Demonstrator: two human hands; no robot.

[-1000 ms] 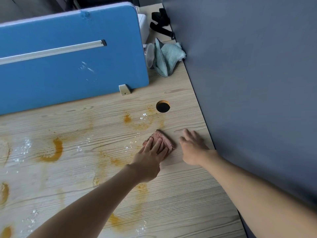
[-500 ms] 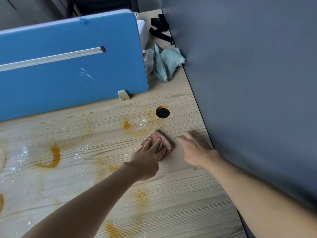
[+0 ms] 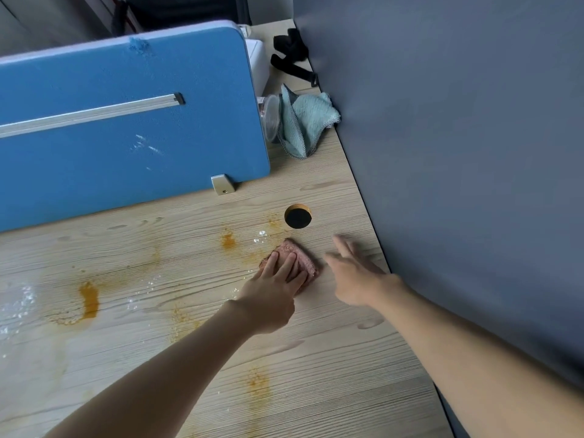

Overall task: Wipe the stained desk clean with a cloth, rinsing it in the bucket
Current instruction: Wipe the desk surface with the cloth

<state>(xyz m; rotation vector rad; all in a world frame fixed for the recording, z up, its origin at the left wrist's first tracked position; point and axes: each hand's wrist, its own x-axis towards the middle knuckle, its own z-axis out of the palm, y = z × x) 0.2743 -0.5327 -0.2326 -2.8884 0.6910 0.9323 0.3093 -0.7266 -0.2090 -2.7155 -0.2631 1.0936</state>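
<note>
A small folded pink cloth (image 3: pixel 301 257) lies on the light wooden desk (image 3: pixel 331 358), just below the round cable hole (image 3: pixel 298 216). My left hand (image 3: pixel 275 292) presses flat on the cloth with straight fingers. My right hand (image 3: pixel 354 273) hovers or rests just right of the cloth, fingers spread and blurred. Orange stains (image 3: pixel 89 299) and wet streaks cover the desk to the left, with another orange stain (image 3: pixel 228 240) near the cloth. No bucket is in view.
A blue divider panel (image 3: pixel 126 128) stands along the desk's back. A grey partition (image 3: pixel 458 153) walls the right side. A teal cloth (image 3: pixel 303 121) and a clear plastic cup (image 3: pixel 269 116) sit in the back corner, with a black strap (image 3: pixel 292 58) behind.
The view has tilted so the desk sits lower in frame. My left hand stays on the pink cloth with little shift; my right hand has lifted and moved slightly toward the cloth.
</note>
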